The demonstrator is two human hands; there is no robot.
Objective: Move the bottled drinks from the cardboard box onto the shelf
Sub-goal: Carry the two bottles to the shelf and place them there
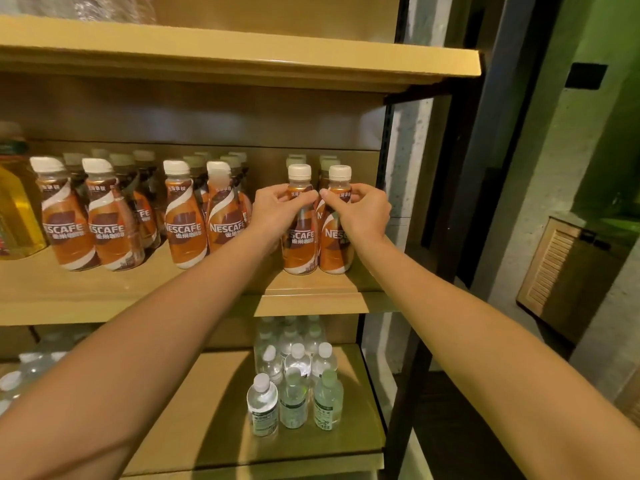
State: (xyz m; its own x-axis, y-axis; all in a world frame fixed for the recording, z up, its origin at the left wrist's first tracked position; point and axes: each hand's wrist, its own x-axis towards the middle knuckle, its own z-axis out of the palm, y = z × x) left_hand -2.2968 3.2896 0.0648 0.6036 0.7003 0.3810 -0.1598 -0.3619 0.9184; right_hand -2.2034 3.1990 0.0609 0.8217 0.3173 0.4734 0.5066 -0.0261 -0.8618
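Observation:
Two brown Nescafe coffee bottles with white caps stand upright side by side at the right end of the middle shelf (pixel 311 289). My left hand (pixel 277 211) grips the neck of the left bottle (pixel 300 244). My right hand (pixel 360 211) grips the neck of the right bottle (pixel 334 247). Both bottles rest on the shelf board, with more bottles behind them. Further rows of the same bottles (pixel 114 223) fill the shelf to the left. The cardboard box is out of view.
A yellow oil bottle (pixel 14 209) stands at the far left of the middle shelf. Small clear water bottles (pixel 294 393) are grouped on the lower shelf. An upper shelf board (pixel 242 60) overhangs. A dark metal shelf post (pixel 443 237) and concrete wall bound the right side.

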